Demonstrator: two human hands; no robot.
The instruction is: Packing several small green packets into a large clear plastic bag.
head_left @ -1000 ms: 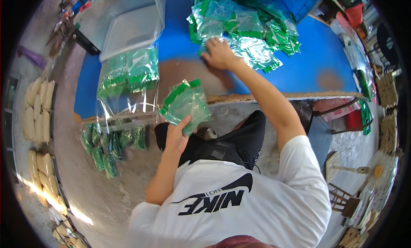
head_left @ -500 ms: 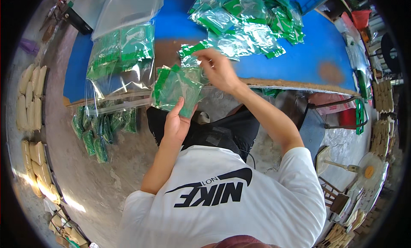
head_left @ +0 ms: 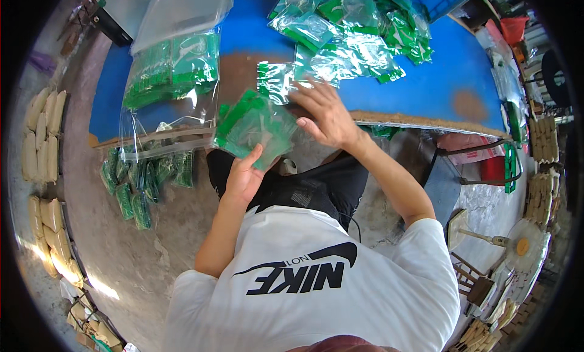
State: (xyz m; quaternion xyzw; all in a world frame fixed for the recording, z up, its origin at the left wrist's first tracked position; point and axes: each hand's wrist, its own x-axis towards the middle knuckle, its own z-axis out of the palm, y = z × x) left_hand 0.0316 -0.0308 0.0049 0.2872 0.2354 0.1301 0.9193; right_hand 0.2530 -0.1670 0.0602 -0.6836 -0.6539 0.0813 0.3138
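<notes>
Head view: the left hand [head_left: 244,180] grasps a stack of green packets [head_left: 254,128] at the worktop's [head_left: 426,93] near edge. A loose packet [head_left: 277,83] lies just beyond, its green strip [head_left: 262,78] running near to far. The right hand [head_left: 330,116], apparently empty with fingers spread, is nearer, at its right; contact cannot be told.

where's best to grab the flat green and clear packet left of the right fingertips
Probably pinch the green and clear packet by its near right corner, coming from the right: it lies flat and thin on the blue table, so an edge should offer more purchase than its middle, and the right hand is beside that corner.
</notes>
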